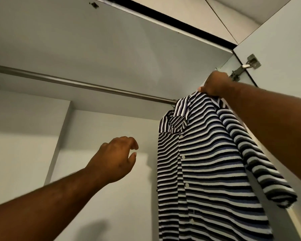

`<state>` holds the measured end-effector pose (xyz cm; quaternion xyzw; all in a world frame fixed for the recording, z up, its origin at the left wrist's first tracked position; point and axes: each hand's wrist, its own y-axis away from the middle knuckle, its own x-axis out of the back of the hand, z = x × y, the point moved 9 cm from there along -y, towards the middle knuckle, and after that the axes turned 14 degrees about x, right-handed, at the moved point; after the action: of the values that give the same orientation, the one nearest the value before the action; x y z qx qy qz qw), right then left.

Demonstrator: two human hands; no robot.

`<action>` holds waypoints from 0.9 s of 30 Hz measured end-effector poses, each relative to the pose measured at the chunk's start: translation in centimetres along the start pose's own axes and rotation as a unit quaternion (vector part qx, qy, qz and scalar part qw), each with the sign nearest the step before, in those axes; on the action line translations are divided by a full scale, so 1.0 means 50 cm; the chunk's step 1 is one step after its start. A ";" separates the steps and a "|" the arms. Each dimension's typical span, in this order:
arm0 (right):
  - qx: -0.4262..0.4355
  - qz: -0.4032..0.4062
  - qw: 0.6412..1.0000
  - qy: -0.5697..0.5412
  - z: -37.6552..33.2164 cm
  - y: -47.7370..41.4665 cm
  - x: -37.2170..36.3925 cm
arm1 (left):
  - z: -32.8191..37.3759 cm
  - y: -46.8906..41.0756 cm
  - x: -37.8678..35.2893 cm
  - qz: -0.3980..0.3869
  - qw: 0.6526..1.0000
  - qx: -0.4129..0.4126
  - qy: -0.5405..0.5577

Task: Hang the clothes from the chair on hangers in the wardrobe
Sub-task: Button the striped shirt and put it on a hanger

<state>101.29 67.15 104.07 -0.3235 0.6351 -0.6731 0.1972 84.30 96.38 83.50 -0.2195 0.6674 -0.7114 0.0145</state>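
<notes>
A striped shirt in black, white and blue, with a collar and white buttons, hangs at the right end of the metal wardrobe rail. Its hanger is almost wholly hidden under the fabric. My right hand grips the shirt at its near shoulder, close to the wardrobe's right wall. My left hand floats in the air to the left of the shirt, fingers loosely curled, holding nothing and apart from the cloth.
The white wardrobe interior has a shelf panel above the rail and a vertical divider at the left. A door hinge sits at the upper right on the open door. The rail left of the shirt carries nothing.
</notes>
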 end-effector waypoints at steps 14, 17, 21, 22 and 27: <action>0.166 -0.036 0.985 0.040 -0.127 0.218 0.085 | 0.062 0.071 -0.013 -0.004 0.992 -0.008 0.127; 0.213 -0.076 0.974 0.019 -0.136 0.300 0.070 | 0.102 0.105 -0.044 -0.016 0.990 -0.029 0.135; 0.207 -0.105 0.971 -0.053 -0.118 0.430 0.079 | 0.160 0.175 -0.072 -0.046 0.986 -0.040 0.154; 0.198 -0.106 0.972 -0.072 -0.110 0.464 0.085 | 0.172 0.195 -0.074 -0.053 0.985 -0.042 0.161; 0.171 -0.167 0.961 -0.137 -0.060 0.681 0.129 | 0.267 0.344 -0.057 -0.103 0.970 -0.084 0.204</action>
<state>89.68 61.04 71.87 -0.4757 0.4145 -0.7441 0.2196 86.61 82.82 66.39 -0.1372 0.6878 -0.6799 -0.2141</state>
